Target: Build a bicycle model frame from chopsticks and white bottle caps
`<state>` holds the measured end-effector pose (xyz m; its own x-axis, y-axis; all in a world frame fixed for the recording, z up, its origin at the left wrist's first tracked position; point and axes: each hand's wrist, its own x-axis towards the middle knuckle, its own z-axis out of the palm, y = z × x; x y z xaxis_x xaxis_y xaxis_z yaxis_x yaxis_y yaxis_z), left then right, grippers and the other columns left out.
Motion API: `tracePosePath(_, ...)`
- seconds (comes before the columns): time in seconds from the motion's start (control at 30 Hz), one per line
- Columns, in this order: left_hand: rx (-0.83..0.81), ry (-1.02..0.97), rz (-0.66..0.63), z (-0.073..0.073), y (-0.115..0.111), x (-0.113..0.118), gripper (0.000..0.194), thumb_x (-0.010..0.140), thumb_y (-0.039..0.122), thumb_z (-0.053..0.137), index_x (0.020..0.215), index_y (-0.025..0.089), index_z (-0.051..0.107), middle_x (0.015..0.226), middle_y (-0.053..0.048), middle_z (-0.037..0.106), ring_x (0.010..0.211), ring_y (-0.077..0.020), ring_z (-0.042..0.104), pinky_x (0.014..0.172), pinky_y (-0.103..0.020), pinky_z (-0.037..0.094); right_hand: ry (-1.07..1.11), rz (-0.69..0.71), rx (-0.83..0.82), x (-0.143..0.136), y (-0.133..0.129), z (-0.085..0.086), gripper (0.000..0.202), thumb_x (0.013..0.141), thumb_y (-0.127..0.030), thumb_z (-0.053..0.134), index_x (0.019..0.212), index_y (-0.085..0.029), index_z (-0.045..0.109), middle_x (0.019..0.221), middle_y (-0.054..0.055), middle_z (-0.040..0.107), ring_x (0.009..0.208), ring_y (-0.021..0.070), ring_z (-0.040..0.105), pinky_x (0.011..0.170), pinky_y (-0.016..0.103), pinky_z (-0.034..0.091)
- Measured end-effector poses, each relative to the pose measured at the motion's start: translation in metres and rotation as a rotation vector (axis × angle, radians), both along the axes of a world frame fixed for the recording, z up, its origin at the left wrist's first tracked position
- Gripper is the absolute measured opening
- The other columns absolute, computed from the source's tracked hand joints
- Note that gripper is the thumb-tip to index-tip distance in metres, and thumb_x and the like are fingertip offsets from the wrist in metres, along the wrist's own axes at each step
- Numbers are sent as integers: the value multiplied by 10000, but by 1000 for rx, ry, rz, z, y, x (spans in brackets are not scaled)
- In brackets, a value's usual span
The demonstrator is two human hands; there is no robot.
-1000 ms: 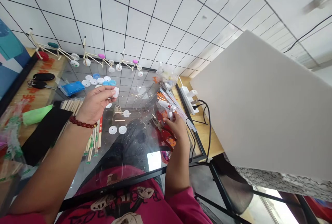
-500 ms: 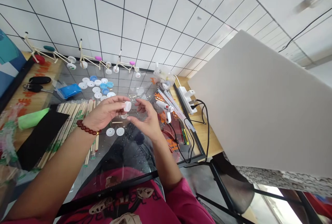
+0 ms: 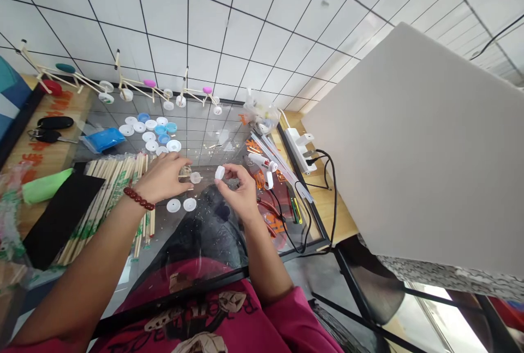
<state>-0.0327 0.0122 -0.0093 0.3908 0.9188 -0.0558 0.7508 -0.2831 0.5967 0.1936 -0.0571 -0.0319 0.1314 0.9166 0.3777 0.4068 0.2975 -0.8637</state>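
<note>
Between the thumb and fingers of my right hand (image 3: 241, 192) is a white bottle cap (image 3: 220, 172), held tilted above the glass table. My left hand (image 3: 164, 178), with a red bead bracelet (image 3: 139, 198) at the wrist, has thumb and fingers apart. Just beyond its fingertips lies a translucent round cap (image 3: 195, 178) beside short wooden stick pieces; whether the fingers touch them I cannot tell. Two white caps with centre holes, a left one (image 3: 173, 205) and a right one (image 3: 190, 204), lie nearer to me.
Several white and blue caps (image 3: 162, 138) lie farther back. Stick tricycle models (image 3: 196, 96) line the wall. Bundled chopsticks (image 3: 118, 178) and a blue packet (image 3: 103, 139) are at left. Right are a glue gun (image 3: 262, 163), glue sticks (image 3: 282, 165), pliers (image 3: 268, 208) and a power strip (image 3: 301, 148).
The white cap has passed from my left hand to my right hand, which moved slightly right. My left hand has lowered and opened near the translucent cap. The view has shifted slightly.
</note>
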Motion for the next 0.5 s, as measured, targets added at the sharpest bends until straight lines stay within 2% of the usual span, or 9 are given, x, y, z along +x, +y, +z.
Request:
tracePosePath(0.1, 38, 125, -58, -13, 2, 4, 472, 700, 459, 774, 1095, 202, 804, 1153, -169, 725, 1190, -458, 651, 1014, -552, 518, -14, -13, -16, 3, 0, -5, 249, 820, -318, 746, 1056, -241, 735, 935, 22, 739, 847, 189, 655, 846, 352, 571)
tracePosePath(0.27, 52, 123, -97, -24, 5, 7, 366, 773, 431, 706, 1025, 183, 804, 1138, -164, 711, 1112, -393, 660, 1008, -537, 511, -4, -2, -50, 2, 4, -9, 242, 800, -321, 747, 1027, -238, 741, 939, 23, 751, 844, 186, 657, 852, 344, 576)
tracePosePath(0.4, 78, -21, -73, -21, 3, 9, 262, 750, 376, 722, 916, 185, 789, 1046, -144, 725, 1028, -373, 649, 995, -532, 496, 68, 16, -96, 0, 7, -15, 270, 771, -327, 770, 1021, -228, 750, 927, 21, 752, 818, 171, 650, 828, 326, 571)
tracePosePath(0.5, 56, -245, -11, -12, -1, 12, 155, 672, 313, 803, 784, 218, 754, 976, -115, 728, 995, -345, 633, 969, -453, 489, 184, 38, -168, -1, 9, -19, 298, 751, -337, 805, 1020, -219, 751, 932, 22, 763, 823, 165, 659, 851, 328, 578)
